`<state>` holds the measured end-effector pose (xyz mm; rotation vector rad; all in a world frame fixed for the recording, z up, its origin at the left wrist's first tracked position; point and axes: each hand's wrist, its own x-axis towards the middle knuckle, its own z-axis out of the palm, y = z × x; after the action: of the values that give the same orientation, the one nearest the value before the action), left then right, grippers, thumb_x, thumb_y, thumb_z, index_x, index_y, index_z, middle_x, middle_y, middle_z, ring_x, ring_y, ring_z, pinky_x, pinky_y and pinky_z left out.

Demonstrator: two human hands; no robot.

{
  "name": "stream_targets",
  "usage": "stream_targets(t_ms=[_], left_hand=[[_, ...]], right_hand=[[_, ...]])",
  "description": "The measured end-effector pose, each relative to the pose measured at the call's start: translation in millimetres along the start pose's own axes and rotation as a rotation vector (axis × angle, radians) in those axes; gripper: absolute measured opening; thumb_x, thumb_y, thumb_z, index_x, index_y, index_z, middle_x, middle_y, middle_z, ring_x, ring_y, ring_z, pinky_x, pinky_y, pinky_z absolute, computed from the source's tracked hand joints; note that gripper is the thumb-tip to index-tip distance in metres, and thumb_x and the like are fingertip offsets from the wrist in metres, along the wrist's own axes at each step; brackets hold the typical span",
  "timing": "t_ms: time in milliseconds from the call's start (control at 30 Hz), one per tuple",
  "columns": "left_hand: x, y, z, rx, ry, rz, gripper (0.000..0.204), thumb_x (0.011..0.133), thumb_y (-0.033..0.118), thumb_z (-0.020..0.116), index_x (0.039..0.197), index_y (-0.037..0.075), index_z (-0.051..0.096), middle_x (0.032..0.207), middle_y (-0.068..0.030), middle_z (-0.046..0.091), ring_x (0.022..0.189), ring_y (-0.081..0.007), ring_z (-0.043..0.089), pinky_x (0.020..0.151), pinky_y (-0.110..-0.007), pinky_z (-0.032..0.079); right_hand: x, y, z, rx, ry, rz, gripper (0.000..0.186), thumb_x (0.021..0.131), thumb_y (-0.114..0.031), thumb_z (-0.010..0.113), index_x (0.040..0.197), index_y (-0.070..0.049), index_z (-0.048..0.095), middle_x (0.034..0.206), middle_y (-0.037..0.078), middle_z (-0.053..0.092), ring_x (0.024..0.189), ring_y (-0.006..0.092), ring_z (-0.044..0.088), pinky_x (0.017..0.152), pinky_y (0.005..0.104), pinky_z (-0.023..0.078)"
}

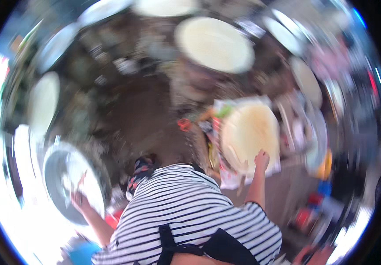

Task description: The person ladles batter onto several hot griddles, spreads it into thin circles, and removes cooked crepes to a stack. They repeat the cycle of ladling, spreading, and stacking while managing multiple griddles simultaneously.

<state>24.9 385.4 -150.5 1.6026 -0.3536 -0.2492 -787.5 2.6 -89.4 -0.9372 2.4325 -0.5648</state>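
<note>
Motion blurs the view. My left hand (79, 201) is at the white basin (55, 172) at lower left, closed round a thin pale object whose kind I cannot make out. My right hand (261, 158), fingers curled, is over the lower right edge of a large pale, round, flat sheet (248, 132), which lies on white printed packaging (269, 170); what it holds, if anything, is unclear. A wooden stick (240, 186) shows below that sheet. Red scissor-like handles (183, 124) are left of it.
More pale round discs (214, 44) (44, 101) ring the dark, cluttered floor (133, 110). A pale tub (314, 137) is at right, with red and blue items (305, 218) below it. A striped top (177, 198) and dark patterned cloth (139, 174) are at the lower middle.
</note>
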Motion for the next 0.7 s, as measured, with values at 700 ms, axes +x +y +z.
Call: stream_targets(t_ms=[700], left_hand=[[16, 36, 67, -0.829, 0.712, -0.807, 0.031, 0.091, 0.027, 0.046, 0.100, 0.000, 0.057, 0.048, 0.0010, 0.041, 0.033, -0.0057, 0.033, 0.028, -0.017, 0.022]], right_hand=[[-631, -352, 464, -1.173, -1.956, -1.058, 0.024, 0.091, -0.025, 0.047, 0.090, -0.003, 0.054, 0.072, 0.010, 0.061, 0.063, 0.0209, 0.061, 0.049, 0.0338, 0.050]])
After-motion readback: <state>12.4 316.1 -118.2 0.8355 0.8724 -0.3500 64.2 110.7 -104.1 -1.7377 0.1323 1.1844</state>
